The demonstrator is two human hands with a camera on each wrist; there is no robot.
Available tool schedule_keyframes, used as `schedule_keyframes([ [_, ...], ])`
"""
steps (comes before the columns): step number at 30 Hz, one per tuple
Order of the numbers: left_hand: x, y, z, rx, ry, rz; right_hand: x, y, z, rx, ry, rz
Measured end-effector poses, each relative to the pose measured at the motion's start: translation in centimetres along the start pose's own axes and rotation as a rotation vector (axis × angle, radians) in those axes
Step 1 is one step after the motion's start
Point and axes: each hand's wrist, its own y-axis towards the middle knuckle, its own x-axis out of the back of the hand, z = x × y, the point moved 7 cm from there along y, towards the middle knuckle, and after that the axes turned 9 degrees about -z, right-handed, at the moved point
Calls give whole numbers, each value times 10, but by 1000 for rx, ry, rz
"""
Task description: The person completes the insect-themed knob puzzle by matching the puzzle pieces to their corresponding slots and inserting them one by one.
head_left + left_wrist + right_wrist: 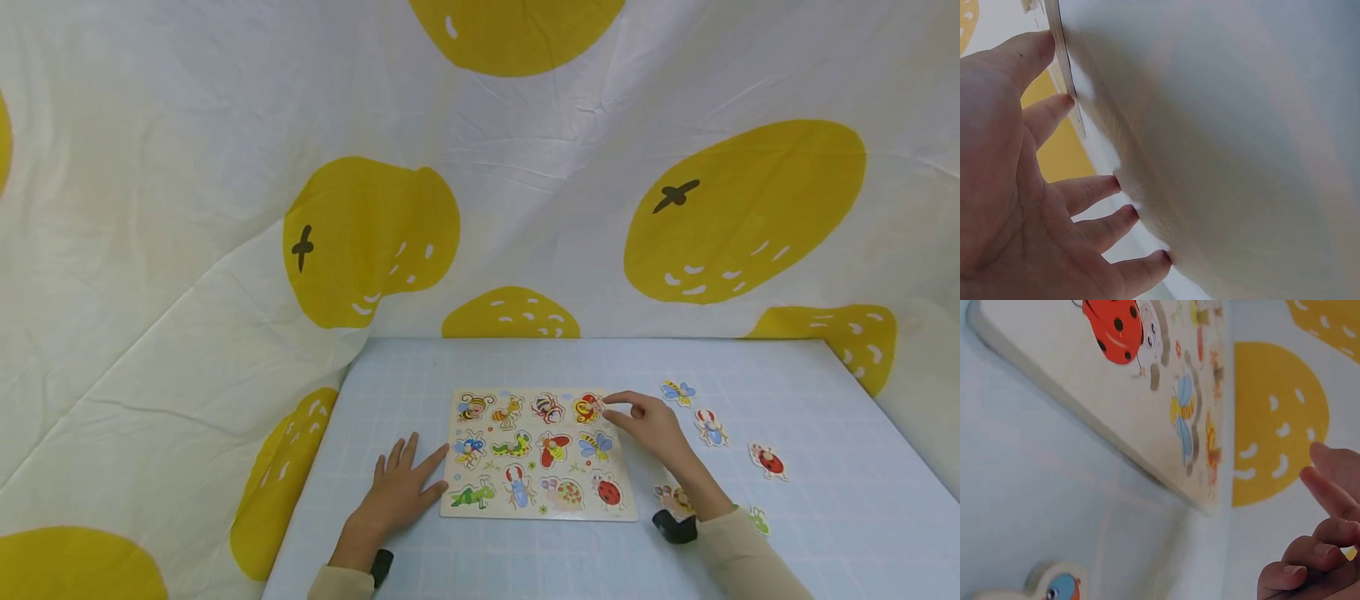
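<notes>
A pale wooden insect puzzle board (542,477) lies flat on the table. My left hand (402,492) rests at its left edge, fingers spread; in the left wrist view the thumb and index fingertips touch the board's side (1063,59) and the other fingertips meet the tabletop. At the top right corner my right hand (651,427) hovers, thumb and index finger slightly apart beside the red-and-yellow butterfly piece (587,408). Nothing shows between those two fingertips (1317,453) in the right wrist view, where the other fingers are loosely curled. A printed ladybug (1116,328) and dragonfly (1183,412) show on the board.
Right of the board lie loose puzzle pieces: a dragonfly (678,392), a blue beetle (711,428), a ladybug (768,461), a snail (672,500) partly behind the right wrist, and a green insect (759,521). A white curtain with yellow fruit (746,212) hangs behind the table.
</notes>
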Motion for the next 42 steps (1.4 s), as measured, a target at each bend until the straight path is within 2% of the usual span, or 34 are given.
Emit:
schedule_keyframes([
  [14,1,0,0,-2,3,2,56,25,-31,-15,-70,-160],
  [21,0,1,0,-5,7,1,75,36,-57,-107,-76,-186],
  [25,1,1,-1,-8,3,-4,81,39,-71,-147,-98,-192],
  [32,2,0,-1,-9,3,-9,83,44,-103,-312,-107,-151],
  [42,1,1,0,-8,2,-2,77,48,-131,-408,-161,-110],
])
